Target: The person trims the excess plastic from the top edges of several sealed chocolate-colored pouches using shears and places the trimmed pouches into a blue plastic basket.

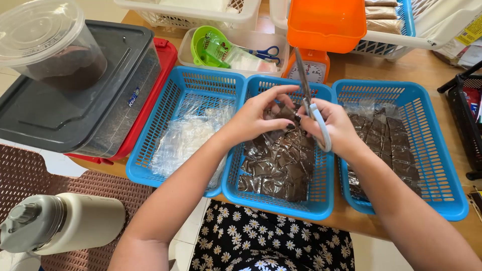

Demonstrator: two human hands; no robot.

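We see a wooden desk (424, 68) across the frame. At upper left lies a dark-lidded bin (75, 100) with a clear tub (47, 42) on top. Three blue baskets fill the centre: the left basket (150, 150) holds clear bags, the middle basket (281, 203) dark packets (278, 170), the right basket (442, 165) more dark packets. An orange scale (326, 25) stands at upper centre, a pale flask (65, 223) lies at lower left.

Above the middle basket, our left hand (256, 118) pinches one dark packet (285, 114), fingers closed on its edge. Our right hand (334, 128) grips scissors (309, 100), fingers through the pale handles, blades pointing up and nearly closed, just beside that packet.
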